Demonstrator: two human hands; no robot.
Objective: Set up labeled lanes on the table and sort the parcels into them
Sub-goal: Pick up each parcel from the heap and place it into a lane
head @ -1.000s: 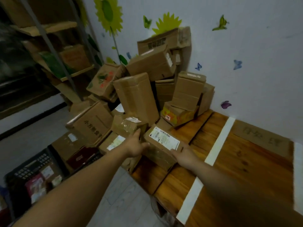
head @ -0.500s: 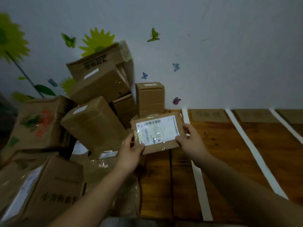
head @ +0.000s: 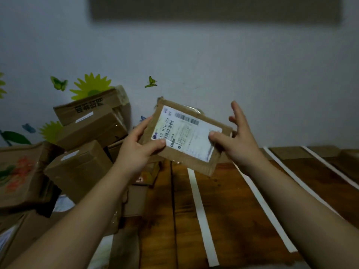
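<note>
**Lifting one parcel up for a read, both hands on it**

And here we are: the parcel (head: 186, 136), a flat brown cardboard piece, is up in the air above the far left part of the table (head: 233, 220), clear of the wood. It is tilted, left end higher, with its white label (head: 187, 133) turned toward the person.

The left hand (head: 136, 150) grasps the left end: thumb down on the front at the label's lower corner, fingers wrapped round behind the edge. The right hand (head: 236, 141) has its thumb pressed flat on the right end of the label, the edge tucked in against the palm. Its upper fingers (head: 237, 111) are spread and straight, off the cardboard. Whether any lower finger backs it from behind, I can't tell.

Below, white tape strips (head: 200, 210) run from the near edge of the table toward the far edge, cutting the top into lanes. Brown cardboard signs (head: 287, 152) lie along that far edge against the wall (head: 213, 65); their writing is too dim to read.

Off the table's left edge sits the pile of boxes (head: 81, 164), heaped into the corner. Sunflower stickers (head: 91, 87) and a green butterfly (head: 150, 82) show on the wall above it.
</note>
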